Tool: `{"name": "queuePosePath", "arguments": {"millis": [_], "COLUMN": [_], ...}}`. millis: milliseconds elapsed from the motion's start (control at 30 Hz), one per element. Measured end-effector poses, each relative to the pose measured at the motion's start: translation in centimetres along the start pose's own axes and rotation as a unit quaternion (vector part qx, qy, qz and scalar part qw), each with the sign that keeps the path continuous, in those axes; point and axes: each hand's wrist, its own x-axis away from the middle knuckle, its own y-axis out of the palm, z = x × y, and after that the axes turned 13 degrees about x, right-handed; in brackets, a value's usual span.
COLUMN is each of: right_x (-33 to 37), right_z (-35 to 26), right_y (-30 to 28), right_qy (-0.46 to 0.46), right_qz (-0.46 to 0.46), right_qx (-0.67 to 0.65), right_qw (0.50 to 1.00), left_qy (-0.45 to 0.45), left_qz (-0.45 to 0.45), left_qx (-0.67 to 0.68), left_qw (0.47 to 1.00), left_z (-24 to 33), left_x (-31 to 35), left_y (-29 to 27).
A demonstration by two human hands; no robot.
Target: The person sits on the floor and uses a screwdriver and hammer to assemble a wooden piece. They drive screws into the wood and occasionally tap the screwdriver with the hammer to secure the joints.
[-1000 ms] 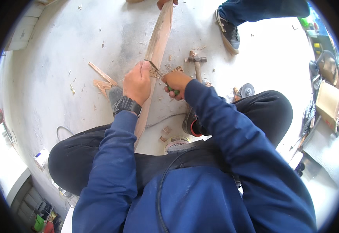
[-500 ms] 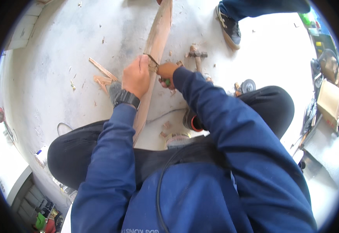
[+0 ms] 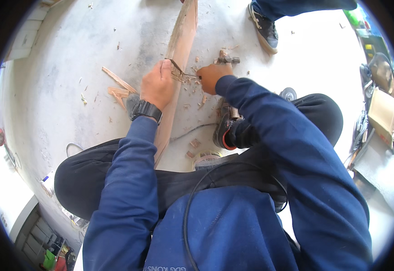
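The step in hand looks to be cutting into the board [image 3: 183, 40] with a thin tool [image 3: 190, 75]; the next move seems to call for steady bracing. The left hand [image 3: 157, 85] clasps the board's left edge; the right hand [image 3: 215, 78], right of it, curls around the tool. The board slants away over pale floor [image 3: 70, 63], a hammer [image 3: 229, 59] to its right, a wood strip [image 3: 118, 79] to its left.

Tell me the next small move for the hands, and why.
Probably slide the left hand a little farther from the thin tool: it holds the wooden board close beside the tool, which the right hand points toward it.
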Motion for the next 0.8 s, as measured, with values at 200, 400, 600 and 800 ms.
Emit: {"name": "queuePosePath", "arguments": {"millis": [200, 400, 600, 800], "right_x": [-1.0, -2.9, -3.5, -7.5], "right_z": [-0.9, -3.0, -4.7, -3.7], "right_y": [2.2, 6.3, 8.2, 8.2], "right_qy": [0.025, -0.087, 0.020, 0.070], "right_qz": [-0.031, -0.045, -0.098, -0.205], "right_qx": [-0.117, -0.224, -0.425, -0.495], "right_qw": [0.992, 0.970, 0.900, 0.841], "left_qy": [0.000, 0.001, -0.006, 0.013], "left_qz": [-0.005, -0.002, -0.005, 0.005], "left_qx": [-0.008, -0.003, -0.005, -0.020], "left_qw": [1.000, 1.000, 1.000, 1.000], "left_z": [-0.1, -0.4, -0.2, -1.0], "left_x": [0.0, 0.0, 0.0, 0.4], "left_y": [-0.1, 0.2, 0.6, 0.9]}}
